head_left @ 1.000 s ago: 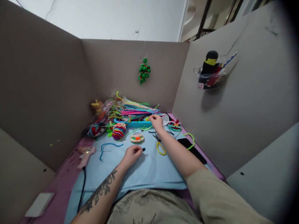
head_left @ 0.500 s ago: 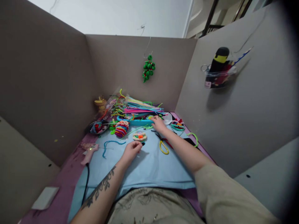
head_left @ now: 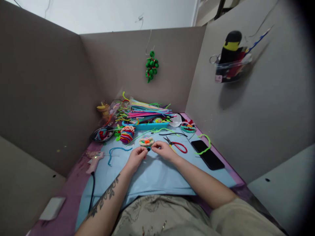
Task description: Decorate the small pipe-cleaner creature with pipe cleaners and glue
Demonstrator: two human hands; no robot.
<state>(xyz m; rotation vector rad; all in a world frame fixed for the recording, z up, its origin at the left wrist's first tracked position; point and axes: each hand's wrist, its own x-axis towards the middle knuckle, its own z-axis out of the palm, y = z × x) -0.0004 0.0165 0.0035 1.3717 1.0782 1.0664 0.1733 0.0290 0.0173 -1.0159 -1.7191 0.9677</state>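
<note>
My left hand (head_left: pixel 136 157) and my right hand (head_left: pixel 162 150) meet over the light blue mat (head_left: pixel 157 173), both pinched on a small dark blue piece (head_left: pixel 148 149) held between their fingertips. Just beyond the fingers lies a small round woven craft piece (head_left: pixel 146 141) with an orange centre. A curled blue pipe cleaner (head_left: pixel 115 152) lies left of my left hand. Pliers with red handles (head_left: pixel 177 145) lie right of my right hand.
A heap of coloured pipe cleaners (head_left: pixel 145 113) in a blue tray fills the back. A pink glue gun (head_left: pixel 94 160) lies at left, a black phone (head_left: pixel 208 154) at right. Grey partition walls enclose the desk; a green bead ornament (head_left: pixel 152 67) hangs on the back wall.
My right hand has drawn back from the pipe cleaner tray to my left hand. Both now pinch the small dark piece. The pliers lie uncovered.
</note>
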